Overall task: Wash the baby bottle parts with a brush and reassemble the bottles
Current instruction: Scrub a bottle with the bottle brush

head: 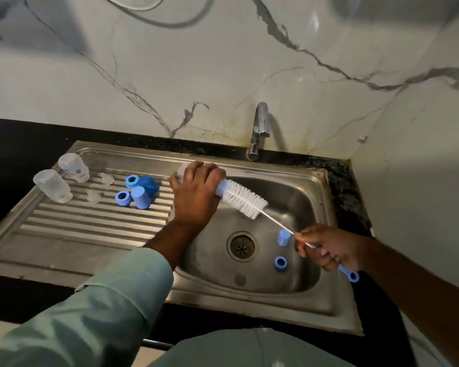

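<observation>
Bottle [182, 172]: clear, no legible writing. Held over the sink [326, 207] rim, long axis running from upper left to lower right, mouth facing the basin. Left hand [196, 192] curled round it. Brush [243, 198] bristles at the mouth, handle running down-right. Right hand [329, 247] pinches the wire handle. Two blue parts [282, 237] lie in the basin; other parts sit on the drainboard [90, 221].

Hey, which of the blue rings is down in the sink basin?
The blue ring right of the drain, near the right hand. The other two rings lie on the ribbed draining board.
</observation>
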Motion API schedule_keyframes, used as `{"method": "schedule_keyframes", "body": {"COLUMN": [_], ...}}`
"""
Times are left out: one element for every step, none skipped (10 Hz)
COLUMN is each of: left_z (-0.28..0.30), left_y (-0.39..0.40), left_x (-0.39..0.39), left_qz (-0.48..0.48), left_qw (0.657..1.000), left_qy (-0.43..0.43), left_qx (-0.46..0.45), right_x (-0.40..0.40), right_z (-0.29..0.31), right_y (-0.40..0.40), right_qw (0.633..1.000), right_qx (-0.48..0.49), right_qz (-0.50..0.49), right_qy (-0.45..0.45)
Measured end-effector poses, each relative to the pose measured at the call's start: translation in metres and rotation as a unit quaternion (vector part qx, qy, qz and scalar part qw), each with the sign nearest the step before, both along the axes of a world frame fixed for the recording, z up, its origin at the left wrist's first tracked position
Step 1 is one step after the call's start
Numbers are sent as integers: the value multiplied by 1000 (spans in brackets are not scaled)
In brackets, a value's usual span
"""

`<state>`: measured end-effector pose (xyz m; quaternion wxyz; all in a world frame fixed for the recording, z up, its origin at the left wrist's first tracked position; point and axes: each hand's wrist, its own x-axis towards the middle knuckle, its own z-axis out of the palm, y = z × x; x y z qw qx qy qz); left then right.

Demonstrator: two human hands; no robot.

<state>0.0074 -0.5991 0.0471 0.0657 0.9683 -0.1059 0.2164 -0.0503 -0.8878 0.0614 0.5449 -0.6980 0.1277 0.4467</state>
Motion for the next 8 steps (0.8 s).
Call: {"method": "schedule_keyframes", "body": {"left_z": [0, 8, 12, -5, -30, -36, -26, -1], "left_y": [7, 31, 48, 44, 32, 34, 48, 60], "left_x": [10, 22, 24, 22, 14, 16, 27, 42], "left_qz": [7, -116, -175, -164, -62, -57, -117, -166], "left_qw": [983, 910, 855, 912, 990, 996, 960, 868], "left_qy": [185, 387, 460, 287, 84, 47, 223, 418], "left_qx": [-18, -96, -163, -242, -97, -49, -124, -209], "right_x": [-3, 2, 8, 6, -4, -14, -13, 1], "right_z": [8, 24, 20, 19, 27, 22, 37, 30], "right_y": [20, 12, -3, 15, 31, 45, 48, 32], "right_qw": [910, 611, 486, 695, 987, 947, 656, 486], "right_qx": [-251, -477, -486, -390, -79, -182, -504, -536], "right_qz": [109, 310, 335, 231, 17, 98, 282, 321], "right_qy": [-311, -550, -644, -558, -142, -245, -486, -611]}}
